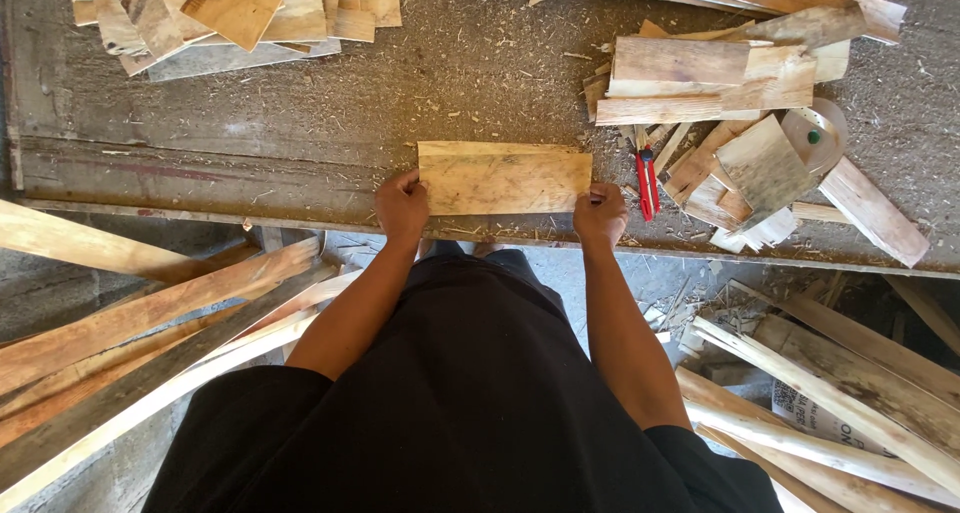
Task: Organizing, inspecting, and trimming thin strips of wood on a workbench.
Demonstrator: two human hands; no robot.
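A flat rectangular piece of light plywood (503,178) lies on the dusty workbench (300,123) near its front edge. My left hand (401,207) grips the board's left end, thumb on top. My right hand (600,213) grips its right end at the lower corner. Both arms reach forward from my dark clothing. A red-handled utility knife (647,181) lies on the bench just right of my right hand.
Stacks of cut plywood pieces sit at the back left (240,13) and at the right (720,83). A roll of tape (815,133) lies among the right-hand scraps. Long wooden slats lean below the bench at left (150,313) and right (850,373). Sawdust covers the bench.
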